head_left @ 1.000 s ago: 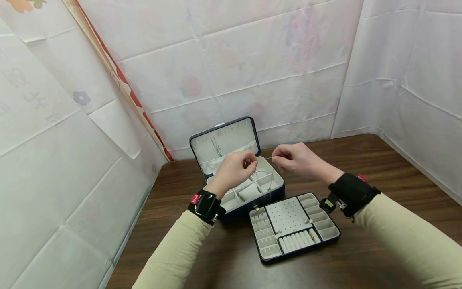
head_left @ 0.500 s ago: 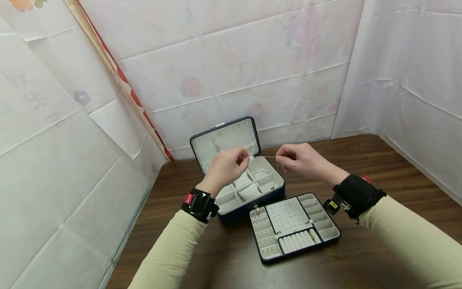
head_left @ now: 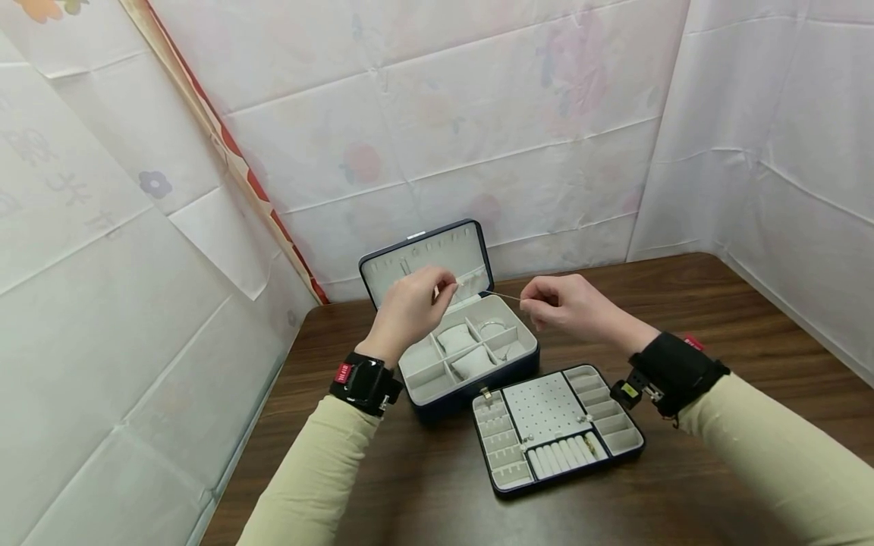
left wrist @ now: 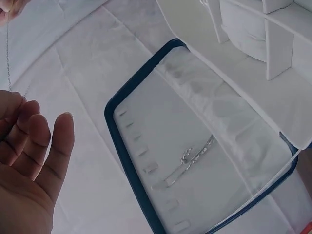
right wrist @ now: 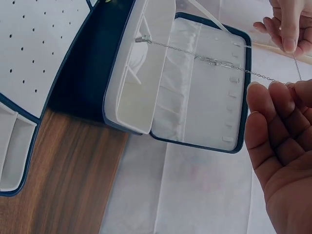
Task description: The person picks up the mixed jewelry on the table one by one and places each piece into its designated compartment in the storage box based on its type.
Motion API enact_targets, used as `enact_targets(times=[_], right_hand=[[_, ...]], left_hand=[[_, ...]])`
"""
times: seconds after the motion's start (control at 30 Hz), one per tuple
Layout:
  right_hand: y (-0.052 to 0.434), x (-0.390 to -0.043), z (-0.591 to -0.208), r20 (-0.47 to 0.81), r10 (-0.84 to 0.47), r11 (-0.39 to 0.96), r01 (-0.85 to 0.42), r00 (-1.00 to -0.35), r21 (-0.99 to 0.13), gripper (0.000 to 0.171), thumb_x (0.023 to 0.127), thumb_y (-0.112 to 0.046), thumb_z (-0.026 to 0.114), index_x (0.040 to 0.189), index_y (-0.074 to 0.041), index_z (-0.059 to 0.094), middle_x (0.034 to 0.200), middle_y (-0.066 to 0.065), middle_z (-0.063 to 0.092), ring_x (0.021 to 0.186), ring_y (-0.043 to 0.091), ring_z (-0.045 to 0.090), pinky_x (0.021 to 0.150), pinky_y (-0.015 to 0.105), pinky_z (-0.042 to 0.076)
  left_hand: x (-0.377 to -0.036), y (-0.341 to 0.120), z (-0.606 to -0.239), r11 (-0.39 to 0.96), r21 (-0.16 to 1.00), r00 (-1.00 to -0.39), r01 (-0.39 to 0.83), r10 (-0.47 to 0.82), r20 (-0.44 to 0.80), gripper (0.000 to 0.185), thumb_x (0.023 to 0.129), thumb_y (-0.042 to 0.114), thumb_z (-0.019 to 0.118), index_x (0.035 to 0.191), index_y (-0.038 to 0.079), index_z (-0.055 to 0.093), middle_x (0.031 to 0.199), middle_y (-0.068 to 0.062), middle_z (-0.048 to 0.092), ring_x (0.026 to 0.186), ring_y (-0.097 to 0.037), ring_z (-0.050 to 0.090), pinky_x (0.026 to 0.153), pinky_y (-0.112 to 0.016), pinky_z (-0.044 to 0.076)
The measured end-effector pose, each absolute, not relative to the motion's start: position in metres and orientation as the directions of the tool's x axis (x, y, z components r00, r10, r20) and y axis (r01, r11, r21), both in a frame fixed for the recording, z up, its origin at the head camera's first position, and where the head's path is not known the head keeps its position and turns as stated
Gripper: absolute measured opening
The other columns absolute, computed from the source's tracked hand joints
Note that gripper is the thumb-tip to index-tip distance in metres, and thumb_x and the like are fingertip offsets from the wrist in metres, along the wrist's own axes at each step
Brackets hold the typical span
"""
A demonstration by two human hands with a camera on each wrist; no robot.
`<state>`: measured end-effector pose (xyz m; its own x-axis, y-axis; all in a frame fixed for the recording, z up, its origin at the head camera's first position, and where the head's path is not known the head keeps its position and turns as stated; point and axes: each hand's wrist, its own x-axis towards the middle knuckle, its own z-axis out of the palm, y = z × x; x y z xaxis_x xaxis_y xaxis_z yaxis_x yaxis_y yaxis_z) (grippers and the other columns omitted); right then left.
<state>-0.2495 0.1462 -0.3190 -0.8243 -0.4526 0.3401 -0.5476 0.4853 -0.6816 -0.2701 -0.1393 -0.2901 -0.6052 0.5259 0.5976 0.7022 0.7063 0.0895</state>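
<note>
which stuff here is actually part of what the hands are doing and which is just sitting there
In use:
- thin chain, pinched by left hand and right hand
- open jewelry box, with its lid hooks

Lying about:
- removed tray on the table
- necklace already hung in the lid
- bracelet in a compartment

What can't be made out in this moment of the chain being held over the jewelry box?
- Chain: in the head view too thin to follow; its clasp is unreadable.
- Left hand: its pinch is hidden behind the knuckles in the head view, cut off in the left wrist view.
- Right hand: fingertip grip hidden by curled fingers.
- Tray: small items in its slots too tiny to name.
</note>
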Motion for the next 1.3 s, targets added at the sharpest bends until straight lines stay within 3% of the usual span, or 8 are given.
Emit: enact_targets(times=[0.13, 0.23, 0.37, 0.53, 0.67, 0.8, 1.03, 1.3], right_hand=[[0.143, -0.249, -0.32, 0.343, -0.455, 0.481, -0.551, -0.822, -0.682, 0.008, 0.103, -0.017, 0.063, 0.1, -0.011, 0.068, 0.075, 0.004, 0.064, 0.069, 0.02, 0.061, 0.064, 0.029, 0.048], [0.141, -0.249, -0.321, 0.345, -0.46, 0.479, -0.555, -0.818, -0.679, 0.008, 0.102, -0.015, 0.063, 0.101, -0.01, 0.069, 0.074, 0.001, 0.063, 0.068, 0.016, 0.06, 0.064, 0.029, 0.048], [0.137, -0.249, -0.322, 0.345, -0.477, 0.467, -0.565, -0.809, -0.68, 0.006, 0.102, -0.013, 0.064, 0.101, -0.01, 0.069, 0.074, -0.003, 0.062, 0.067, 0.015, 0.061, 0.062, 0.028, 0.049], [0.132, -0.248, -0.325, 0.33, -0.501, 0.439, -0.564, -0.8, -0.7, 0.006, 0.102, -0.013, 0.063, 0.1, -0.012, 0.068, 0.073, -0.002, 0.063, 0.068, 0.018, 0.063, 0.061, 0.028, 0.049], [0.129, -0.247, -0.327, 0.314, -0.509, 0.437, -0.556, -0.801, -0.707, 0.006, 0.102, -0.014, 0.063, 0.099, -0.014, 0.068, 0.073, -0.001, 0.063, 0.069, 0.021, 0.063, 0.062, 0.028, 0.048], [0.127, -0.247, -0.329, 0.297, -0.529, 0.435, -0.555, -0.795, -0.709, 0.006, 0.103, -0.015, 0.063, 0.1, -0.014, 0.068, 0.074, -0.001, 0.062, 0.069, 0.021, 0.063, 0.064, 0.029, 0.049], [0.126, -0.248, -0.332, 0.274, -0.551, 0.428, -0.549, -0.788, -0.718, 0.006, 0.102, -0.014, 0.063, 0.1, -0.014, 0.068, 0.074, -0.001, 0.063, 0.071, 0.021, 0.065, 0.065, 0.029, 0.051], [0.125, -0.249, -0.333, 0.272, -0.563, 0.417, -0.552, -0.781, -0.722, 0.005, 0.102, -0.014, 0.064, 0.1, -0.014, 0.069, 0.073, 0.0, 0.063, 0.069, 0.018, 0.063, 0.064, 0.029, 0.05]], left_hand=[[-0.27, -0.142, -0.288, 0.638, 0.264, -0.641, 0.723, 0.479, 0.599, 0.006, 0.099, 0.011, 0.066, 0.101, 0.008, 0.071, 0.089, -0.004, 0.068, 0.07, -0.014, 0.058, 0.064, -0.028, 0.049], [-0.268, -0.143, -0.286, 0.566, 0.472, -0.728, 0.676, 0.416, 0.544, 0.006, 0.099, 0.013, 0.066, 0.1, 0.01, 0.072, 0.082, -0.004, 0.068, 0.068, -0.017, 0.06, 0.062, -0.028, 0.049], [-0.265, -0.143, -0.285, 0.427, 0.706, -0.822, 0.565, 0.366, 0.436, 0.007, 0.1, 0.018, 0.066, 0.101, 0.014, 0.072, 0.084, -0.003, 0.072, 0.067, -0.021, 0.062, 0.063, -0.029, 0.051], [-0.263, -0.143, -0.285, 0.22, 0.858, -0.851, 0.464, 0.38, 0.362, 0.012, 0.1, 0.022, 0.067, 0.103, 0.01, 0.069, 0.098, -0.007, 0.074, 0.07, -0.026, 0.062, 0.072, -0.034, 0.056], [-0.261, -0.142, -0.283, 0.123, 0.898, -0.852, 0.423, 0.391, 0.347, 0.016, 0.1, 0.021, 0.068, 0.103, 0.005, 0.067, 0.096, -0.015, 0.072, 0.067, -0.025, 0.059, 0.071, -0.033, 0.054], [-0.26, -0.14, -0.283, 0.108, 0.909, -0.861, 0.402, 0.384, 0.335, 0.02, 0.099, 0.02, 0.068, 0.106, 0.001, 0.067, 0.089, -0.014, 0.069, 0.063, -0.022, 0.057, 0.067, -0.031, 0.052], [-0.261, -0.138, -0.283, 0.16, 0.907, -0.877, 0.39, 0.364, 0.314, 0.017, 0.097, 0.02, 0.07, 0.105, 0.005, 0.069, 0.078, -0.003, 0.061, 0.061, -0.019, 0.052, 0.06, -0.028, 0.049], [-0.261, -0.137, -0.28, 0.288, 0.854, -0.877, 0.433, 0.352, 0.326, 0.013, 0.097, 0.026, 0.072, 0.101, 0.014, 0.071, 0.074, -0.008, 0.057, 0.059, -0.018, 0.049, 0.058, -0.027, 0.044]])
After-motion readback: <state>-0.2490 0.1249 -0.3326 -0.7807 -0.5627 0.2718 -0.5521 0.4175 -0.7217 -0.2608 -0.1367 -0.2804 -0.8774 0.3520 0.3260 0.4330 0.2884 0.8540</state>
